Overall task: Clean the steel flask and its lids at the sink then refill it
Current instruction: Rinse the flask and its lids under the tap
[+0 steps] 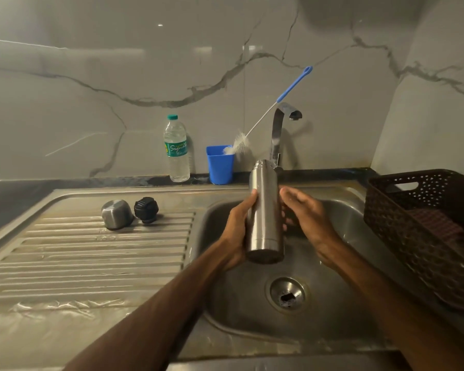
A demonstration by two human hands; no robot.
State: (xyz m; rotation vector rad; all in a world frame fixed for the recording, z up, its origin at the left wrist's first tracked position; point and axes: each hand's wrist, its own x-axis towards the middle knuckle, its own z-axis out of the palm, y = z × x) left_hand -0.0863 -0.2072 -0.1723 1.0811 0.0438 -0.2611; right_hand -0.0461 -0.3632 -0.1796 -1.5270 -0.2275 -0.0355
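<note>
Left hand (236, 228) is gripping the uncapped steel flask (265, 210); right hand (308, 218), fingers (292, 198) released, is brushing its side. Steady rotating should be cleaning evenly.

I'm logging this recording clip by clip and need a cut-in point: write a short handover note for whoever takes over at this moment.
Left hand grips the steel flask, open mouth up, over the sink basin. Right hand open, fingers straight beside the flask; contact unclear.
Steel cap and black stopper lie on the drainboard, left of the basin.
Bottle brush stands in the blue cup behind the sink; plastic water bottle beside it. No water visible from the tap.
Done: both lids off. Whether anything is washed, I cannot tell.
Left: likely scrub and rinse flask and lids, refill, close.
</note>
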